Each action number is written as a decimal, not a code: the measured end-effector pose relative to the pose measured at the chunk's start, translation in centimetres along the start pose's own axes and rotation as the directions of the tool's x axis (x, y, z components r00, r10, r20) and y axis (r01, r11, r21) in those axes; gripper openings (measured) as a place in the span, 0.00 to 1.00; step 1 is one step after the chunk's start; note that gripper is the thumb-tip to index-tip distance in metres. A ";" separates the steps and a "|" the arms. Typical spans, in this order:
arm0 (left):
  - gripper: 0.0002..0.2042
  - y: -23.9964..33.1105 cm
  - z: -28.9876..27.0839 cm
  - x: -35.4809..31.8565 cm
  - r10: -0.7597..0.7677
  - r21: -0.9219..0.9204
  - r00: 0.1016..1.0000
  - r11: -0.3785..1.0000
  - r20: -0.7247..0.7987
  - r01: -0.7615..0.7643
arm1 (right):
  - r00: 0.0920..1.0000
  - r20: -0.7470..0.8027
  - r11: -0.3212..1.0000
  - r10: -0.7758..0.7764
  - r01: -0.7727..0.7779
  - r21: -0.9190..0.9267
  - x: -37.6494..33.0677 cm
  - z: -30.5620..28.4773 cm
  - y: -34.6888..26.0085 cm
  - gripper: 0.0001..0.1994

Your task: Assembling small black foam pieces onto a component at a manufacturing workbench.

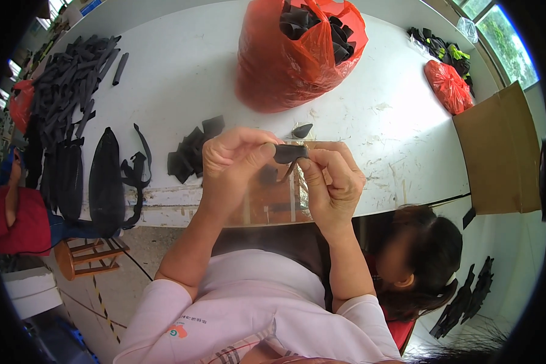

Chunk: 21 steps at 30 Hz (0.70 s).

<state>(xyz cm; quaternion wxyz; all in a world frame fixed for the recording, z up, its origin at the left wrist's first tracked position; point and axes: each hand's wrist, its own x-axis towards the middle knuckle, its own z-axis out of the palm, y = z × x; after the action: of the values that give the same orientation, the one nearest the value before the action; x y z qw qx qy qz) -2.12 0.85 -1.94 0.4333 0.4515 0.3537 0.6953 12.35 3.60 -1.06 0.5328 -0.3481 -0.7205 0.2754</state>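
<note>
while the left hand (236, 155) pinches a black strip (289, 154) — the right hand (338, 177) grips its other end.

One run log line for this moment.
left hand pinches black strip at left end | right hand pinches its right end | red bag holds black pieces

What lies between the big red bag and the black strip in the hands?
A small black piece on the white table, seen in the head view.

Small dark lettering (198, 321) and orange logo (179, 331) on pale shirt (255, 297)
</note>
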 end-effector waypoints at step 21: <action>0.15 -10.8 -1.3 1.6 -0.337 0.489 0.941 0.817 -0.025 0.306 | 0.542 0.183 0.416 0.820 -0.785 0.460 -9.1 -1.2 5.4 0.08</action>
<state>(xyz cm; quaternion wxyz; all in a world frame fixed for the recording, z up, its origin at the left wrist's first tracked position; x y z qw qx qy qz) -0.63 6.26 -11.43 0.4278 0.5008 0.5741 0.4864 16.39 -0.35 -10.09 0.4301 -0.5111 -0.3511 0.6562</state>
